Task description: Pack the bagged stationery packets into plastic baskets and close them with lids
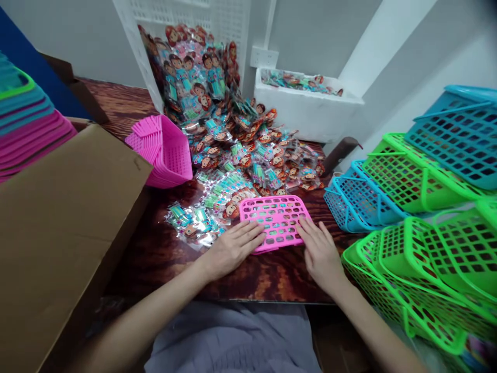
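A pink perforated plastic lid [277,212] with rounded corners lies in front of me, and small coloured packs show through its holes. What supports it underneath is mostly hidden. My left hand [233,247] rests on its near left corner, fingers stretched out flat. On the near right edge lies my right hand [320,253], fingers extended and a little spread. Just behind and left of the lid are shiny clear-wrapped packs [202,220] with cartoon figures and green-blue strips. They run back into a large heap [248,145] of the same kind.
Nested pink baskets [176,150] lie on their side at the left, behind a cardboard box [66,207]. Green baskets [423,259] and blue baskets [357,199] are piled at the right. A white foam box [303,111] with more packs stands at the back.
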`<action>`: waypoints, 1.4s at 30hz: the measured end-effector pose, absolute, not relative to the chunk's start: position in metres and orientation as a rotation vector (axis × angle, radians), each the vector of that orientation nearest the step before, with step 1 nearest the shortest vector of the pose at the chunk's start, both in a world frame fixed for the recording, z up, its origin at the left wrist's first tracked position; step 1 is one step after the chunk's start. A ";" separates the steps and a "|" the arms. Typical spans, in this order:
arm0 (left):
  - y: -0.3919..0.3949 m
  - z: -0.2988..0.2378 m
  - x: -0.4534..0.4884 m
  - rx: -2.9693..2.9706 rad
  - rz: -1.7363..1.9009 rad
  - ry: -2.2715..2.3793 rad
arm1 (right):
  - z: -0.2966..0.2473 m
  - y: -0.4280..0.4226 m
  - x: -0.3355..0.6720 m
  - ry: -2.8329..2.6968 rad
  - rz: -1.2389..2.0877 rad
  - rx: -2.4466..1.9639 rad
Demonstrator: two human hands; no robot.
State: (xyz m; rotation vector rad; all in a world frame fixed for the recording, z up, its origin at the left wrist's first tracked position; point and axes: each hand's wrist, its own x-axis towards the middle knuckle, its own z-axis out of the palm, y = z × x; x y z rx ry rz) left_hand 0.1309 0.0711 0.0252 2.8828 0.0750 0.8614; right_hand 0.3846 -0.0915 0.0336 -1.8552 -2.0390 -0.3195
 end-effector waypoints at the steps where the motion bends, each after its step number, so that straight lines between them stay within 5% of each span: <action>1: 0.070 0.022 0.133 2.895 0.900 0.065 | 0.035 -0.090 0.376 -2.034 -0.314 -1.884; 10: 0.042 0.011 0.149 2.876 1.122 0.272 | 0.007 -0.066 0.373 -1.929 -0.452 -1.668; 17: 0.074 0.045 0.141 2.702 0.793 0.332 | 0.011 -0.056 0.393 -1.997 -0.271 -1.543; 22: 0.098 0.037 0.137 2.594 0.815 0.298 | 0.021 -0.046 0.409 -2.031 -0.200 -1.632; 31: 0.025 0.022 0.148 2.787 0.816 0.464 | 0.048 -0.072 0.355 -2.116 -0.141 -1.883; 42: 0.085 0.039 0.163 2.815 0.837 0.084 | 0.020 -0.070 0.389 -2.096 -0.265 -1.610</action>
